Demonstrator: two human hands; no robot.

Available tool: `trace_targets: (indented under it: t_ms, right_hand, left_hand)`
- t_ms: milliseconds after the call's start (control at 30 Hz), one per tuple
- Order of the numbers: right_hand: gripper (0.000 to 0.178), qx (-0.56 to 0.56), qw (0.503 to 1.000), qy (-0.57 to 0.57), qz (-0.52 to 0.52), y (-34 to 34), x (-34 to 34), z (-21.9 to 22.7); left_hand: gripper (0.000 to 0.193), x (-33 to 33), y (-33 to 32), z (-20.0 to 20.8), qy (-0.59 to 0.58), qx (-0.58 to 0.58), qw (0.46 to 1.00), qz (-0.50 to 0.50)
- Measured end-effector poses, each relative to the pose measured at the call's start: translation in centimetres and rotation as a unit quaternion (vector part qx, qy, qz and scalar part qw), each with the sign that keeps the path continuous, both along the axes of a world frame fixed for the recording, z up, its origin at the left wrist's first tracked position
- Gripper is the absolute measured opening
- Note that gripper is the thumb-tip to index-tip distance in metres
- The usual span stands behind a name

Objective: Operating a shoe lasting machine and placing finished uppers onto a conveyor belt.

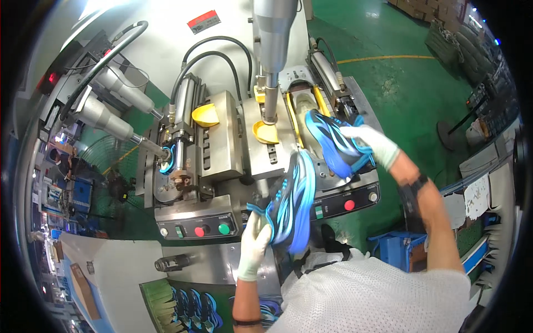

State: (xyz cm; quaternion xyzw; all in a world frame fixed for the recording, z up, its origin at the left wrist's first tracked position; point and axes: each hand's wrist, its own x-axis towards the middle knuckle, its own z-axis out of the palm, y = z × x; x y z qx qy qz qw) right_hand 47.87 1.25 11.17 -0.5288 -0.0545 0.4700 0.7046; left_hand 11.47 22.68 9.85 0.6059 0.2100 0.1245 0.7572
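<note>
Left fingers [254, 223] pinch one blue shoe [292, 200] near its opening; right fingers [352, 132] clasp a second shoe [331, 144] similarly.

The left forearm [246, 304] rises almost vertically from the lower edge, bare up to the glove. Its wrist [248, 276] looks nearly straight, and the gloved left hand [255, 244] points upward, closed in a grip, its fingertips partly hidden. The right arm [435, 219] slants up and leftward from the lower right, bare below the sleeve. The gloved right hand [375, 143] is also closed in a grip, back uppermost, fingers toward the left. It reaches farther from the torso [377, 297] than the left, well apart from it.
</note>
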Motion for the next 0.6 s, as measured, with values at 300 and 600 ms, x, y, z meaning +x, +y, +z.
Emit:
trace_targets:
  t_ms: [300, 600]
  right_hand:
    - [0.049, -0.425, 0.717, -0.55, -0.048, 14.8, 9.0, -14.0]
    - [0.041, -0.257, 0.81, -0.524, 0.054, 10.8, 17.8, -17.3]
  left_hand:
    - [0.06, -23.5, -7.8, -6.2, 0.302, 0.047, 0.923, 0.234]
    - [0.082, -22.5, -13.2, -29.0, 0.41, 0.226, 0.759, 0.452]
